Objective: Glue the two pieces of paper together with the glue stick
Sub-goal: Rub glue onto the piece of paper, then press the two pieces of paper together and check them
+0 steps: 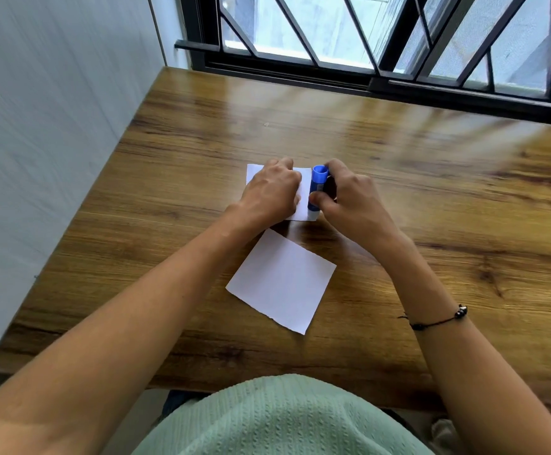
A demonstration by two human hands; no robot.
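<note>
2 hands: right hand [349, 198] fingers clamp glue stick [317, 192]; left hand [272, 192] fingers curled pressing paper [303, 182].

Wooden table by a barred window, as I see it on my feed.
The brown wood-grain table [431, 165] fills most of my view, glossy with window glare. Beyond its far edge I see a black-framed window [382, 37] with slanted bars. A pale wall [54, 126] runs along the left. A thin black cord bracelet [438, 320] and ribbed green top [284, 418] show nearest me.
</note>
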